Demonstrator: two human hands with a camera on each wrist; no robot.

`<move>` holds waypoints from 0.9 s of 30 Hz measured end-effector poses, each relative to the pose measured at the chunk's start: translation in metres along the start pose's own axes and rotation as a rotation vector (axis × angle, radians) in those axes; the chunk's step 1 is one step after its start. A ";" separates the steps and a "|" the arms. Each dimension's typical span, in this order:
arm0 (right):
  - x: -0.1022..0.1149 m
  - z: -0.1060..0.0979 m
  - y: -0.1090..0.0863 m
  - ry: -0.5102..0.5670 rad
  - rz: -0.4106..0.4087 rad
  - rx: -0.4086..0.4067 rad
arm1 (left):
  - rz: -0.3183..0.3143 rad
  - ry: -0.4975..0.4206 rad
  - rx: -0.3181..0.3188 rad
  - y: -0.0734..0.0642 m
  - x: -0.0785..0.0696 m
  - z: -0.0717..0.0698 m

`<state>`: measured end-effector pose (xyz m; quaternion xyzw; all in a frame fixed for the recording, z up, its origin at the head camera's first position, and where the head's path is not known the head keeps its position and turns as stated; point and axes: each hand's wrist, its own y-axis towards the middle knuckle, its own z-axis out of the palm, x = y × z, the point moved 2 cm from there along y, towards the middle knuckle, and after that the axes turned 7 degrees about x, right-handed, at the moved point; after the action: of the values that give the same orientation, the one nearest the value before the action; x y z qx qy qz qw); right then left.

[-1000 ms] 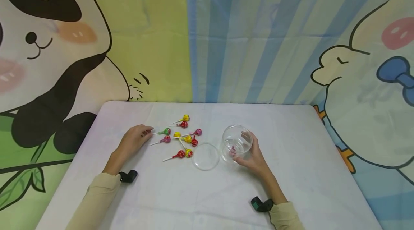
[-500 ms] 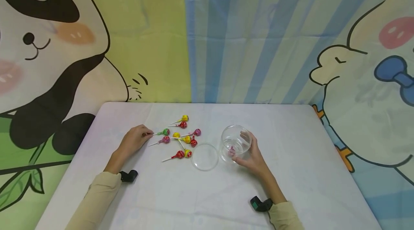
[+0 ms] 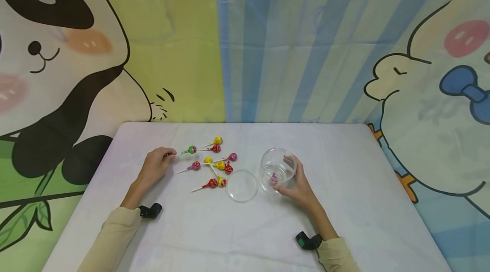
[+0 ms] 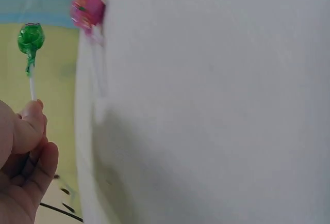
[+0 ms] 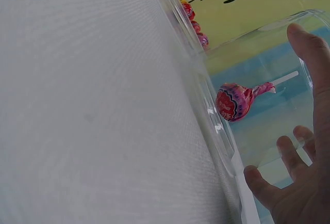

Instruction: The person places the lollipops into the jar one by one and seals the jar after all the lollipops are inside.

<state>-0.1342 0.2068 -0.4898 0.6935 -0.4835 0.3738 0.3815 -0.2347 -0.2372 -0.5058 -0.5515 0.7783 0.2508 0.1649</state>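
My left hand (image 3: 156,165) pinches the white stick of a green lollipop (image 3: 189,150) between thumb and fingertips. In the left wrist view its green-wrapped head points upward, away from the hand. My right hand (image 3: 297,182) grips a clear round jar (image 3: 265,170) from its right side, with thumb and fingers spread around the wall. Inside the jar, a pink-and-red lollipop (image 5: 234,101) rests with its head at the bottom and its stick slanting up. Between the two hands, several more lollipops lie scattered, among them a purple one (image 3: 196,165) and a red one (image 3: 212,183).
A clear round lid (image 3: 242,201) lies flat just left of the jar. Yellow lollipops (image 3: 220,165) and other red ones are grouped beside it. The white-covered table (image 3: 229,238) ends at the back against a cartoon-printed curtain (image 3: 183,72).
My left hand has taken hold of the green lollipop's stick and lifted it, moving it slightly left and back from the others. The right hand stays on the jar.
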 end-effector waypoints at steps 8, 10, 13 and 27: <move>0.000 0.000 0.001 -0.002 0.004 -0.004 | 0.015 -0.113 0.001 0.000 -0.061 -0.013; 0.001 0.000 0.001 0.001 0.007 -0.002 | 0.009 -0.148 0.001 0.000 -0.078 -0.015; 0.002 0.001 0.001 0.005 0.004 -0.002 | 0.021 -0.212 0.001 0.001 -0.100 -0.016; -0.037 0.004 0.004 0.005 0.007 -0.016 | 0.077 -0.719 0.098 0.023 -0.191 0.001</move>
<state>-0.1467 0.2160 -0.5235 0.6878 -0.4878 0.3733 0.3868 -0.1916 -0.0829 -0.3998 -0.3898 0.7020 0.3971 0.4445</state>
